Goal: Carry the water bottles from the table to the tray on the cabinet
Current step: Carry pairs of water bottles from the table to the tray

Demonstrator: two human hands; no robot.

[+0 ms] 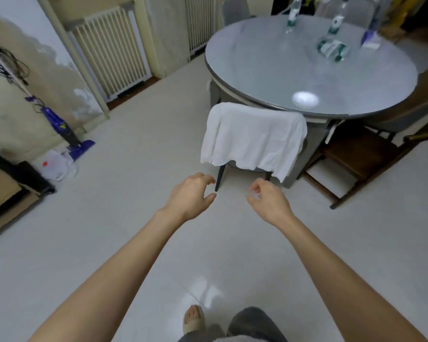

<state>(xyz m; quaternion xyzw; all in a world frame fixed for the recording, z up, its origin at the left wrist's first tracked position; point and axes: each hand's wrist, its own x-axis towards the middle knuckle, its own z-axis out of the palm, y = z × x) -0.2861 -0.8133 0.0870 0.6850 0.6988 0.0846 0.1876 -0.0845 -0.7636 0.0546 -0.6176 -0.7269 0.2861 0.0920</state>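
Hands, left hand (pixel 192 193) and right hand (pixel 269 197), hang loosely curled, holding nothing; bottles (pixel 331 46) stand near the table (pixel 269 70) edge at one o'clock.

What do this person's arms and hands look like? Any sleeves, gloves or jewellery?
Both forearms are bare as far as the view shows, with no sleeves in sight. The left hand and right hand wear no gloves, rings, watch or bracelet that can be seen.
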